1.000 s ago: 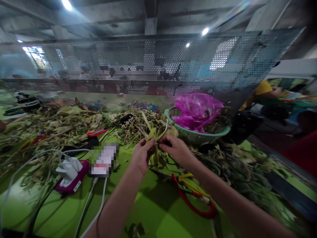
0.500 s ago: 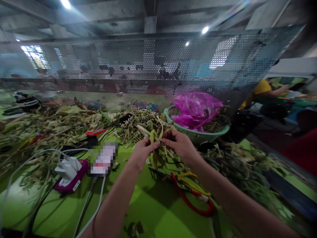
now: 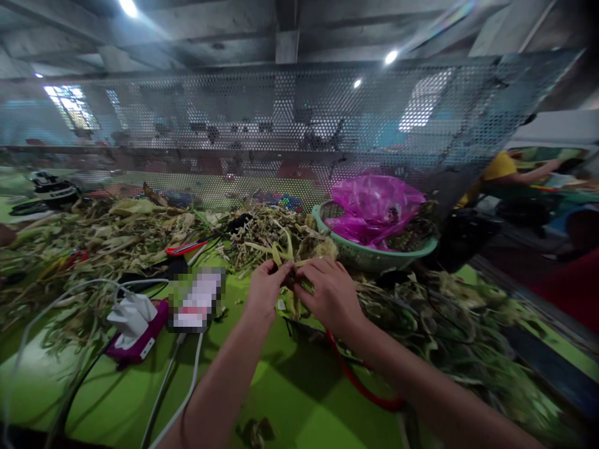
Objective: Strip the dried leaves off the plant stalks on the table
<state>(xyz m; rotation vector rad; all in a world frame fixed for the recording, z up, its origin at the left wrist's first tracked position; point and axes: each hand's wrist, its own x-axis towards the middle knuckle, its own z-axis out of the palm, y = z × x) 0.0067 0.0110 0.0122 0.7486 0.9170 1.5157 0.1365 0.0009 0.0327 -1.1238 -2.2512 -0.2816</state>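
Note:
My left hand [image 3: 266,288] pinches a pale yellow-green leafy strip [image 3: 277,254] near the middle of the view. Right beside it, my right hand [image 3: 327,288] has its fingers bent against the same strip, the tips close to my left thumb. What lies between the right fingertips is partly hidden. Loose ends of the strip stick up and to the left above both hands. Behind them lies a heap of dry plant pieces [image 3: 262,227] on the green table [image 3: 290,405]. Red-handled pliers [image 3: 360,380] lie partly under my right forearm.
A green basket [image 3: 374,257] with a pink plastic bag [image 3: 377,209] stands behind my right hand. At left are a phone [image 3: 199,299], a purple power strip [image 3: 140,343], cables and a red cutter [image 3: 186,247]. A perforated metal screen [image 3: 234,112] rises behind. A person sits far right.
My right hand has moved slightly down and left, its back turned more upward, and its forearm now covers the yellow handle. The leafy strip has shifted left with my left hand.

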